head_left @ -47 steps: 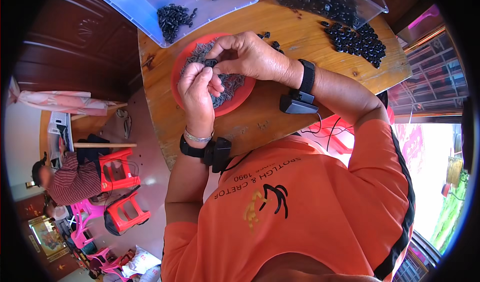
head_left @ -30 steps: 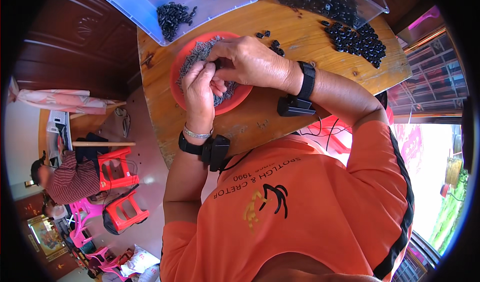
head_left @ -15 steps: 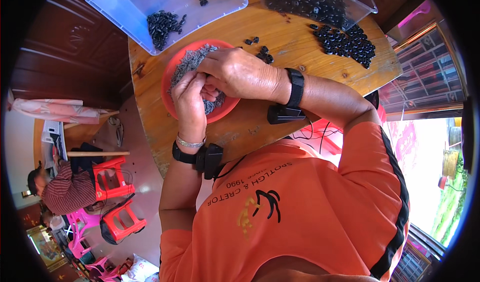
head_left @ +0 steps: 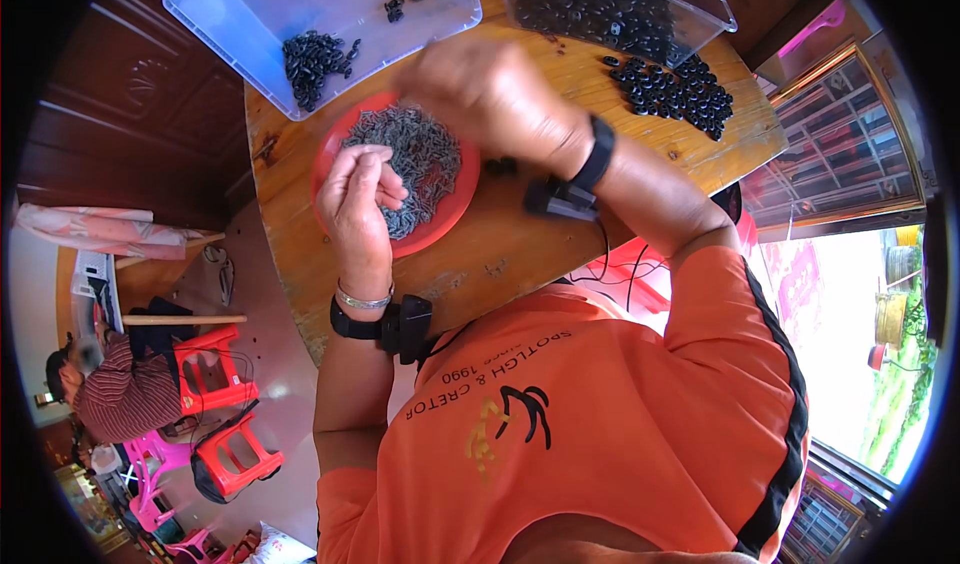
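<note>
A red plastic bowl (head_left: 440,236) on the wooden table holds a heap of small grey screws (head_left: 420,179). Over its left side is my left hand (head_left: 358,194), thumb and fingers drawn together; whatever lies between them is hidden or too small to name. Beyond the bowl's far right edge, my right hand (head_left: 478,89) is smeared by motion, so its fingers cannot be read. In a translucent tub (head_left: 430,39) at the far left sits a pile of small black oval parts (head_left: 318,64), with a few more apart from it.
A second clear tub (head_left: 690,34) at the far right contains many black parts. Next to it, a spread of black parts (head_left: 672,96) lies on the wooden table (head_left: 500,254). At left, a person (head_left: 130,389) in a striped top sits near red plastic stools (head_left: 240,459).
My hands were together over the bowl; now they are apart. The right one has swung up and away toward the far side, while the left stays over the bowl's left side.
</note>
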`<move>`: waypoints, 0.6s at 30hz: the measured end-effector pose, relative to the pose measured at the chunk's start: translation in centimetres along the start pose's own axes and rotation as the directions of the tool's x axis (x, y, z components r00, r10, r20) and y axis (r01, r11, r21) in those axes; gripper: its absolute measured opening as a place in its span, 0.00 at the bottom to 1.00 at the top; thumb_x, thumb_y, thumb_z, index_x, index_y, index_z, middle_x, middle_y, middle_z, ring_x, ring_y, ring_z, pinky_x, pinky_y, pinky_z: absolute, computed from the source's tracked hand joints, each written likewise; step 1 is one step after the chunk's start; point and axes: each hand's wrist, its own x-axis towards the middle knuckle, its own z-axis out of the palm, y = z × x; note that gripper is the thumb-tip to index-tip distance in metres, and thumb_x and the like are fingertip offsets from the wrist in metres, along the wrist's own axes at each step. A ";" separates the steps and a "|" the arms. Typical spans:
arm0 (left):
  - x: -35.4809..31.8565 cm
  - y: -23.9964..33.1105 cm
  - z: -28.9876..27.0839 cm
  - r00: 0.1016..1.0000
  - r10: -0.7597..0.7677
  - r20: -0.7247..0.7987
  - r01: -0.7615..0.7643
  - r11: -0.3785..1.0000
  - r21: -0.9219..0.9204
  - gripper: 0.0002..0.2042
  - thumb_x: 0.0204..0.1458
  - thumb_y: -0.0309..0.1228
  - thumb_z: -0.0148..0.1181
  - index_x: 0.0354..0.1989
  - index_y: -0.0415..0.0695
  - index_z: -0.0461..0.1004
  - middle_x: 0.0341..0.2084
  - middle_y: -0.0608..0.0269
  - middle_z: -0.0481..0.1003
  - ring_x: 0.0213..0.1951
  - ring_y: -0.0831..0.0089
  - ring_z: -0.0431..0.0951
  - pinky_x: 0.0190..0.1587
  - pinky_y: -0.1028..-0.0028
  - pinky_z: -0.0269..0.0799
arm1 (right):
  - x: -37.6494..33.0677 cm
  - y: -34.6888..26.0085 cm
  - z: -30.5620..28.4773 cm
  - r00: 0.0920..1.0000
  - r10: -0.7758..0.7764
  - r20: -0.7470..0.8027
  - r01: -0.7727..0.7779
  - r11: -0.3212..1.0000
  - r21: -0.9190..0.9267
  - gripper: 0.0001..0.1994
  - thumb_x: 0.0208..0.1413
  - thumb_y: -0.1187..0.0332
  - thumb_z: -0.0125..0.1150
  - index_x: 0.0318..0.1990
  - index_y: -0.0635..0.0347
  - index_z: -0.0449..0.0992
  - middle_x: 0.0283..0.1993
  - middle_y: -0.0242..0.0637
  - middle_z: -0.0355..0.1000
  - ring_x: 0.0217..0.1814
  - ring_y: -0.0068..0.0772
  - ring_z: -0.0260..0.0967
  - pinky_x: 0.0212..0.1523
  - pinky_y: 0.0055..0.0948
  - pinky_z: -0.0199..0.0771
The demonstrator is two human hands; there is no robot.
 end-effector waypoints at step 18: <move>0.2 0.3 -0.5 0.998 -0.016 0.064 0.014 0.999 0.043 0.10 0.55 0.31 0.50 0.28 0.39 0.73 0.16 0.68 0.69 0.19 0.83 0.68 0.21 0.84 0.60 | -2.1 6.8 -1.1 0.673 0.474 0.569 -0.317 0.879 -0.357 0.10 0.45 0.62 0.60 0.31 0.58 0.78 0.30 0.40 0.75 0.34 0.41 0.73 0.37 0.36 0.72</move>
